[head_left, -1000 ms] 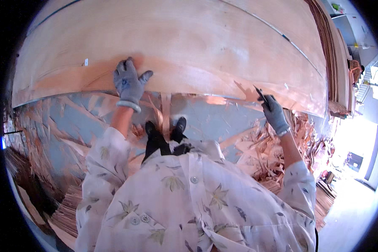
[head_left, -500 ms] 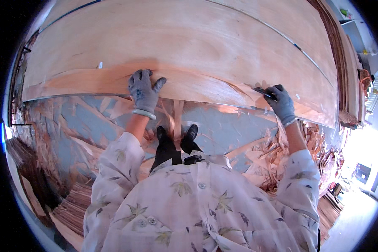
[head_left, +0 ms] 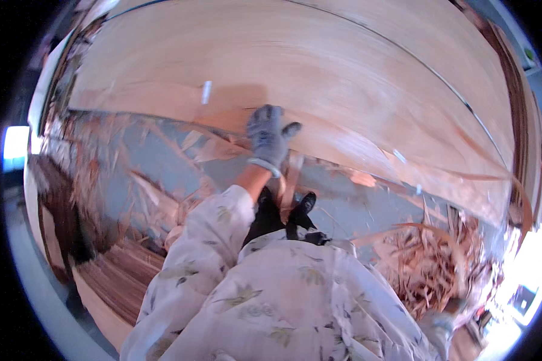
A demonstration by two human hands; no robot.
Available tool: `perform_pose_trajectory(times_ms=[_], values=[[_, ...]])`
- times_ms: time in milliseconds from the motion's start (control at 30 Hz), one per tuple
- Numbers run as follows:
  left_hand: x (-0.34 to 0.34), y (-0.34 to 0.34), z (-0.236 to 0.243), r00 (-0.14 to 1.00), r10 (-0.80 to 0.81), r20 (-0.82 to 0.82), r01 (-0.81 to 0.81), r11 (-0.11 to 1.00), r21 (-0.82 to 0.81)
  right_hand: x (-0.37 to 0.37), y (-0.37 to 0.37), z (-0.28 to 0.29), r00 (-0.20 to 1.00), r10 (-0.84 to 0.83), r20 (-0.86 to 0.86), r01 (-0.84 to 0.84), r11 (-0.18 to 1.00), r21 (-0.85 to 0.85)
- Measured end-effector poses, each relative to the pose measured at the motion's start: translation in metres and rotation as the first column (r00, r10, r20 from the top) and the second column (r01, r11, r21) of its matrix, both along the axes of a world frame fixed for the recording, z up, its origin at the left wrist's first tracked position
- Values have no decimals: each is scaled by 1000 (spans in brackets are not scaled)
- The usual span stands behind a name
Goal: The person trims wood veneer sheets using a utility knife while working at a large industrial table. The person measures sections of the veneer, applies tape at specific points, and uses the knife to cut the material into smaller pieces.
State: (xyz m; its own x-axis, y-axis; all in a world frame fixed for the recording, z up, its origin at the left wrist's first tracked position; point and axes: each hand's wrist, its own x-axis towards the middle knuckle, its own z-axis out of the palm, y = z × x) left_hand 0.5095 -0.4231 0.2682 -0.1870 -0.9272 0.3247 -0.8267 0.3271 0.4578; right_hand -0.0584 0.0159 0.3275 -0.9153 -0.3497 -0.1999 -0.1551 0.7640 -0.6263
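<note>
My left hand point(head_left: 268, 135), in a grey glove, lies with fingers extended and thumb apart on the front edge of a large pale veneer sheet point(head_left: 319, 72). Its surface near that edge shows streaks and two small white patches. My right hand point(head_left: 448, 316), low at the right beside my body, is smeared by motion; its fingers and whatever is in them cannot be made out. Thin curved wood strips point(head_left: 521, 192) arch at the right end of the sheet and down toward that hand.
A long thin rod or line point(head_left: 415, 57) crosses the sheet. Below lie a grey floor point(head_left: 141, 156) strewn with veneer scraps, a scrap heap point(head_left: 412, 271) at right and stacked sheets point(head_left: 114, 277) at lower left. More stacked sheets point(head_left: 521, 114) line the right side.
My right hand, earlier gripping a dark blade on the sheet, has swung down and back to my side. The view has turned, shifting my left hand rightward in the picture.
</note>
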Motion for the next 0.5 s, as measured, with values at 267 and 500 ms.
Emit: perform_pose_trajectory(times_ms=[267, 500], values=[[-4, 2, -2, 994, -28, 101, 32, 999, -32, 108, 95, -93, 887, -154, 435, 80, 980, 184], [-1, -3, -1, 986, -17, 169, 35, 994, -105, 137, -41, -34, 564, 121, 817, -520, 821, 237]])
